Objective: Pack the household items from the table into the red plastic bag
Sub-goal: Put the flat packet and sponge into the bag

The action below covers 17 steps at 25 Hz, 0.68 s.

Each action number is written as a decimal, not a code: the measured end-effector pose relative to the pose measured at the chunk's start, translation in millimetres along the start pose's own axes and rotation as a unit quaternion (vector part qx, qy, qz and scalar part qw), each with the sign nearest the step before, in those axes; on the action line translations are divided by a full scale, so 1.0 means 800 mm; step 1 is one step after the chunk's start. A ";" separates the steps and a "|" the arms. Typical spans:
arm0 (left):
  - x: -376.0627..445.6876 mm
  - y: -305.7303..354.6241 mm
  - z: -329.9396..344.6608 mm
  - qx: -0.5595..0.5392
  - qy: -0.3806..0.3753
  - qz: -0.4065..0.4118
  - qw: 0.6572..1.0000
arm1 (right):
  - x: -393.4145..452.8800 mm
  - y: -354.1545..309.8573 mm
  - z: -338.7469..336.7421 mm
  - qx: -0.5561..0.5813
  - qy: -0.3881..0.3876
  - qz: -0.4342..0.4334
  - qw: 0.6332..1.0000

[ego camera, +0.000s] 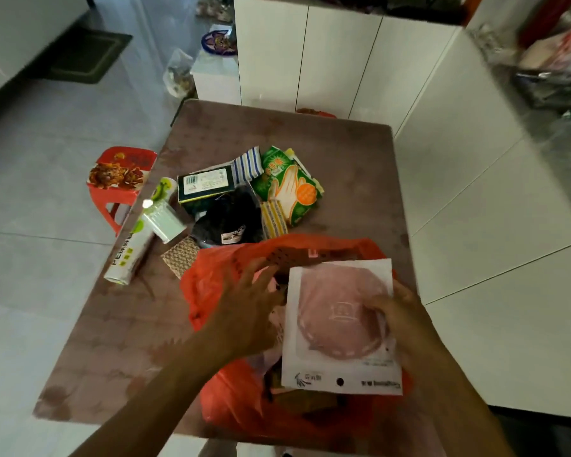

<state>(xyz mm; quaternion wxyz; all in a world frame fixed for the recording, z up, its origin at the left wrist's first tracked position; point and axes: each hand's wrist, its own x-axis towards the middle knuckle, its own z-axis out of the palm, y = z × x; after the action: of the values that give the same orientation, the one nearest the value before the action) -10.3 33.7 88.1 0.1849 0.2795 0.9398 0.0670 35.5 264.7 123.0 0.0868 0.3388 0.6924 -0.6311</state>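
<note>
Legible only in part: capitals "PE", then blurred characters, along the white roll (130, 250) left of the red bag (211, 285). Barcode label on the dark box (205, 186) beyond the bag; print on the white packet (341, 328) too blurred to read.

Dim, soft indoor light, wide-angle bending at the edges, right side smeared by blur

Flat white packet (340, 324) with a pink disc, held in the right grip (399, 311), above the open red bag (211, 282).
</note>
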 end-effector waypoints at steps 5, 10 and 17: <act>0.015 -0.038 0.027 0.091 0.101 -0.173 0.975 | 0.052 0.027 0.036 -0.197 -0.054 0.025 0.979; -0.020 -0.040 0.017 -0.038 0.284 -0.121 0.950 | 0.116 0.033 0.100 -0.233 0.072 -0.091 0.965; -0.004 -0.162 0.013 -0.520 0.316 -0.386 0.694 | 0.101 0.052 0.106 -0.371 0.182 -0.288 0.864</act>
<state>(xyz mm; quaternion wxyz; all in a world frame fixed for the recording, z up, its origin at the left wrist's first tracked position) -69.0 -76.1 49.4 0.0028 -0.2856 0.7835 0.5518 -27.6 213.9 29.2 -0.1065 0.1759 0.9457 -0.2517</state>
